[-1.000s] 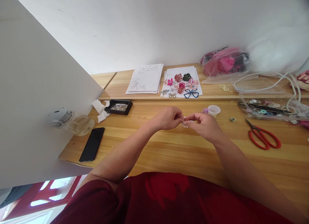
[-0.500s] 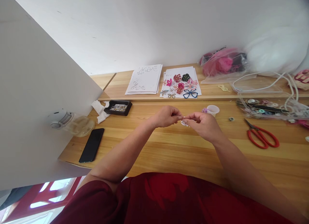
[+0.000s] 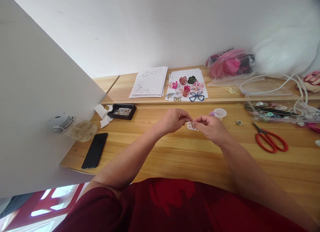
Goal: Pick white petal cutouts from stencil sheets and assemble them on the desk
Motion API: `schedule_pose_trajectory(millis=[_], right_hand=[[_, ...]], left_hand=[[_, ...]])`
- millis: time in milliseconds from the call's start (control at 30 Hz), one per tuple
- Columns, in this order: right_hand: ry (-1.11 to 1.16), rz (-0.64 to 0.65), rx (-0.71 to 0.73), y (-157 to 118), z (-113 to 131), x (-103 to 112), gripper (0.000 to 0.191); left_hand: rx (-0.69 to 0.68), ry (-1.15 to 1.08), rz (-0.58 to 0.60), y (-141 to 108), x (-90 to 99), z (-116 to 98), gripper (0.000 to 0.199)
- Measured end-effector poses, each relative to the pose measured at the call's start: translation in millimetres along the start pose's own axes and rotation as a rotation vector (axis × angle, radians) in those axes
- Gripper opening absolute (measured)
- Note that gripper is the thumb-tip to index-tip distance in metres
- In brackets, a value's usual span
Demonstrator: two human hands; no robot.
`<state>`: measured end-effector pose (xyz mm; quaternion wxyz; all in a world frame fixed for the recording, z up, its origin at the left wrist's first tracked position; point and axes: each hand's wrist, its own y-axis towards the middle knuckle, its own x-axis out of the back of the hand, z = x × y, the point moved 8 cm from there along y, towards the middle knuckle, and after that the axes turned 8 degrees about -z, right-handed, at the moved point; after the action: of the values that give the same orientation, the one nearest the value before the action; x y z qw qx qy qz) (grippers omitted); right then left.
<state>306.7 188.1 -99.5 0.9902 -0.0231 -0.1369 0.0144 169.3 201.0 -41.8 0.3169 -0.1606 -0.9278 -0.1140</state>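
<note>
Between my hands, above the middle of the desk, hangs a small white beaded flower with open loop-like petals. My right hand pinches it between thumb and fingertips. My left hand is closed in a pinch at the flower's upper edge, its fingertips nearly meeting the right ones; what it grips there is too small to make out. Just beyond my right hand stands a small white cup with a purple beaded piece against its left side.
Finished beaded flowers lie on paper at the back, beside a stack of drawn sheets. Left are a black bead tray, a phone and a glass jug. Right are red-handled scissors, a spool and a clear box.
The white flower has turned so that more of its petals show below my fingers. My left hand has shifted slightly right, closer to my right fingertips.
</note>
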Motion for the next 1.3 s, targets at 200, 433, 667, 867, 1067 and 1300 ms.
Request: schedule_pose_trajectory(millis=[200, 433, 667, 867, 1067, 1300], right_hand=[[0.211, -0.044, -0.034, 2.2, 2.7, 1.5, 0.017], [0.394, -0.170, -0.092, 3.6, 2.8, 9.9, 0.015], [0.482, -0.253, -0.135, 2.4, 4.4, 15.0, 0.017], [0.533, -0.317, -0.135, 1.2, 5.1, 17.7, 0.018], [0.578, -0.345, -0.134, -0.8, 5.3, 16.0, 0.019], [0.566, -0.342, -0.137, -1.5, 5.2, 11.8, 0.018]], left_hand=[[0.097, -0.215, -0.019, -1.3, -6.8, 15.8, 0.017], [0.302, -0.569, -0.084, -11.0, -19.4, 21.6, 0.017], [0.456, -0.896, -0.193, -17.1, -46.5, 35.8, 0.026], [0.521, -1.048, -0.223, -20.4, -61.7, 33.9, 0.023], [0.564, -1.095, -0.209, -20.3, -70.2, 30.0, 0.018], [0.604, -1.087, -0.213, -22.8, -72.2, 32.5, 0.017]])
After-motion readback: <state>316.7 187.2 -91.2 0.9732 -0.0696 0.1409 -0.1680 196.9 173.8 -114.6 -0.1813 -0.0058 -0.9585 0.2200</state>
